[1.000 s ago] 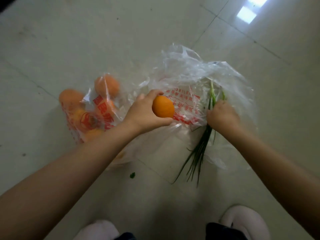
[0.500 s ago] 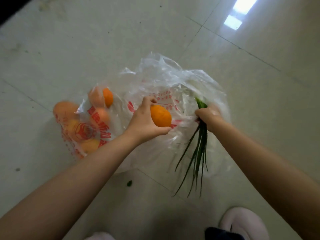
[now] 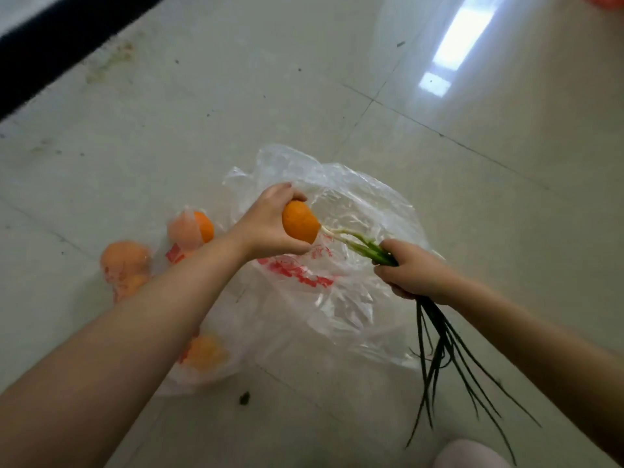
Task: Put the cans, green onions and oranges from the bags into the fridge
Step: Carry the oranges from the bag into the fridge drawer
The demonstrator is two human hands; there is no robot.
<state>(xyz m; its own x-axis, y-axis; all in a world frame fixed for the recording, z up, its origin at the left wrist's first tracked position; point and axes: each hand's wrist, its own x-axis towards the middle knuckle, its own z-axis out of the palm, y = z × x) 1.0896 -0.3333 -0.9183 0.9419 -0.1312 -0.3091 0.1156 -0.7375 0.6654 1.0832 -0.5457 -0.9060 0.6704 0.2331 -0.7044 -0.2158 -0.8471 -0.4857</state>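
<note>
Two items lifted clear of the bags: an orange (image 3: 300,221) clasped in the left hand (image 3: 270,222), green onions (image 3: 439,336) clenched in the right hand (image 3: 413,273), above the clear bag (image 3: 347,298). Nothing in the fridge yet, by the look of it. More oranges (image 3: 125,261) bagged left of the left hand. No cans or fridge visible; count blurred.
</note>
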